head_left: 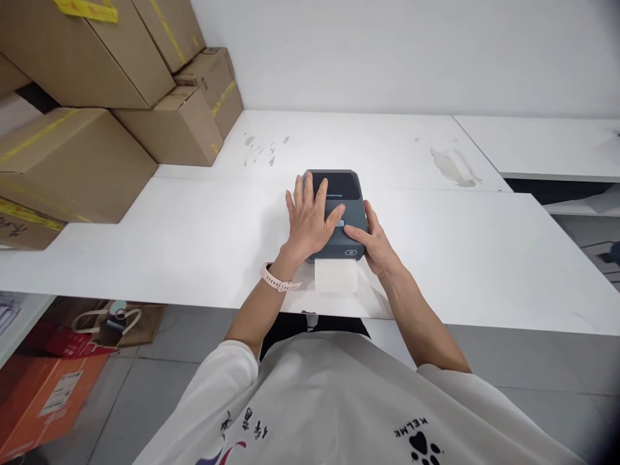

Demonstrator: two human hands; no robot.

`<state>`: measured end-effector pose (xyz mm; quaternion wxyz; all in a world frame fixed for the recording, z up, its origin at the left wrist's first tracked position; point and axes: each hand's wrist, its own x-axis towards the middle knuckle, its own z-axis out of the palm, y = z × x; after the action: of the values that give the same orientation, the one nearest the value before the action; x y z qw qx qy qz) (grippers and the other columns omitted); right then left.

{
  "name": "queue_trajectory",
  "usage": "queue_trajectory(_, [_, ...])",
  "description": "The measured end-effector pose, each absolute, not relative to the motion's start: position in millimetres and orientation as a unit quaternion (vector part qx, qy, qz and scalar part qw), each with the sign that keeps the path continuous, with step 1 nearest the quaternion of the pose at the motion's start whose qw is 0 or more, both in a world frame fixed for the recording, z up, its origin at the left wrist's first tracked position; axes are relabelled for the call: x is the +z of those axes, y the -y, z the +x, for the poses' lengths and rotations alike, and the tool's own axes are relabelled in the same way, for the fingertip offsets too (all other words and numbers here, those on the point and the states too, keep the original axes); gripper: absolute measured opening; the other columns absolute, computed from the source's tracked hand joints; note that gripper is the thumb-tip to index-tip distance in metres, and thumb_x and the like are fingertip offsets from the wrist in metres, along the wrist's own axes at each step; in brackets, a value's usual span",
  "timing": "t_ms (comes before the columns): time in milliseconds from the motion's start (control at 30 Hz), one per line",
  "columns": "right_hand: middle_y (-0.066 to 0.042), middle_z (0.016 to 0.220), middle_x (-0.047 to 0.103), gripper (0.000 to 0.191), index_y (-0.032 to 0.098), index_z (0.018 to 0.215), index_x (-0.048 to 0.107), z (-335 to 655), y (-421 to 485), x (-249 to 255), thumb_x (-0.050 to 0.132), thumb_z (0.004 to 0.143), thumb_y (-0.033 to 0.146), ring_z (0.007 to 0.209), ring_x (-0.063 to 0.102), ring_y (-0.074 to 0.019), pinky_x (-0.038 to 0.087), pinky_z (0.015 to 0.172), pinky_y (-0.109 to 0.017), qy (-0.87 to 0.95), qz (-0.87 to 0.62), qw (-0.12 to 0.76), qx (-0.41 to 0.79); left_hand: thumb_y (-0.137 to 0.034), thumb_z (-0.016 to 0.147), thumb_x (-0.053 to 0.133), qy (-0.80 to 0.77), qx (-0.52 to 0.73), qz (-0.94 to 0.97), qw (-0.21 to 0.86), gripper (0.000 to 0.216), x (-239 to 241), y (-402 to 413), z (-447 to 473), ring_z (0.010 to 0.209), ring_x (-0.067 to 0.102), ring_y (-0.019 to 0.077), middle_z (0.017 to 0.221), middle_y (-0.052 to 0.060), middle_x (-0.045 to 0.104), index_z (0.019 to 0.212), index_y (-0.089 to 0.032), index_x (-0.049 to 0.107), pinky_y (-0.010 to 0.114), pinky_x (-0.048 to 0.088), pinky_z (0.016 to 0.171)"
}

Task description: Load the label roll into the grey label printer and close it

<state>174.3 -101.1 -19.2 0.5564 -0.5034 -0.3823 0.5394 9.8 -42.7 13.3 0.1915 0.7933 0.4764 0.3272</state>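
On tbl [460,258], printer [354,212] lengthwise twd wearer [329,394]

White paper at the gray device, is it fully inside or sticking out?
Sticking out: the white paper extends past the gray device.

One left hand [307,223] and one right hand [381,250] show. One printer [353,212], one paper slip [336,276] and one wristband [274,278] appear.

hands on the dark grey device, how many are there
2: the left hand lies across the left of the device, fingers spread; the right hand is at its right edge, thumb on top. No others show.
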Motion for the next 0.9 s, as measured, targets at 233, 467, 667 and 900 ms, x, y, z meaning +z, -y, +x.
queue_trajectory(233, [-0.003, 0.168, 0.04, 0.121, 0.035, 0.165, 0.021, 173, 99, -24, 0.089, 0.067, 0.045, 0.152, 0.044, -0.0287, 0.042, 0.126, -0.047, 0.39, -0.492, 0.571, 0.53, -0.069, 0.097, 0.043, -0.494, 0.373, 0.765, 0.181, 0.071, 6, 43, 11, 0.163, 0.01, 0.0353, 0.172, 0.013, 0.03, 0.154, -0.026, 0.043, 0.062, 0.006, 0.129])
queue_trajectory(467, [-0.003, 0.167, 0.041, 0.117, 0.033, 0.161, 0.028, 173, 97, -24, 0.09, 0.063, 0.047, 0.151, 0.045, -0.0291, 0.041, 0.126, -0.048, 0.382, -0.486, 0.579, 0.531, -0.059, 0.097, 0.052, -0.591, 0.516, 0.542, 0.301, 0.038, -20, 139, -9, 0.092, 0.063, 0.021, 0.103, 0.009, 0.067, 0.1, -0.022, 0.059, 0.036, 0.051, 0.085])
queue_trajectory(667, [-0.004, 0.159, 0.051, 0.111, 0.033, 0.159, 0.031, 175, 94, -31, 0.087, 0.065, 0.048, 0.149, 0.047, -0.0306, 0.042, 0.124, -0.052, 0.422, -0.458, 0.582, 0.522, -0.043, 0.086, 0.074, -0.555, 0.4, 0.432, 0.587, 0.044, -26, 158, -17, 0.043, 0.037, 0.0066, 0.051, -0.007, 0.038, 0.061, -0.021, 0.045, 0.024, 0.026, 0.046])
queue_trajectory(900, [-0.012, 0.165, 0.042, 0.134, 0.022, 0.165, 0.012, 170, 94, -12, 0.087, 0.056, 0.038, 0.143, 0.053, -0.0286, 0.045, 0.123, -0.045, 0.385, -0.496, 0.568, 0.533, -0.037, 0.073, 0.083, -0.471, 0.411, 0.449, 0.638, 0.043, -18, 164, -14, 0.043, 0.033, 0.002, 0.054, -0.008, 0.039, 0.06, -0.018, 0.047, 0.021, 0.02, 0.044])
